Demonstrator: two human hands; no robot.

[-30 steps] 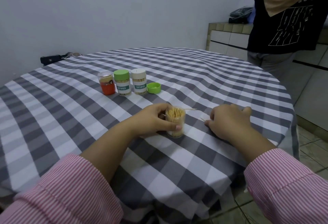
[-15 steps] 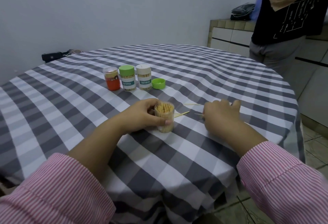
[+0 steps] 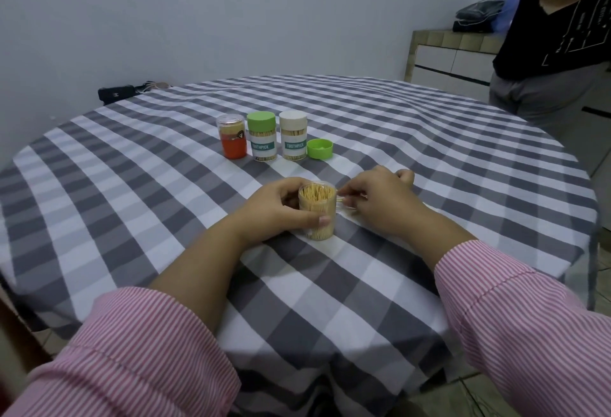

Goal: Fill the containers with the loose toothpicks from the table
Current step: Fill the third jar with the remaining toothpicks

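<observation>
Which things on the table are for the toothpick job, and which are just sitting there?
For the job:
- open container, full of toothpicks, held by the left hand
- right hand, fingers pinched beside the container's rim
- loose green cap
- green-lidded container
- white-lidded container
- orange jar

Just lying about:
- black object at the table's far edge
- dark bag on the counter

Beyond my hands a plain pale grey wall rises behind the round table in its grey-and-white checked cloth. Far right of my hands stands a tiled counter with white cabinet fronts. Tiled floor shows below my right sleeve.
</observation>
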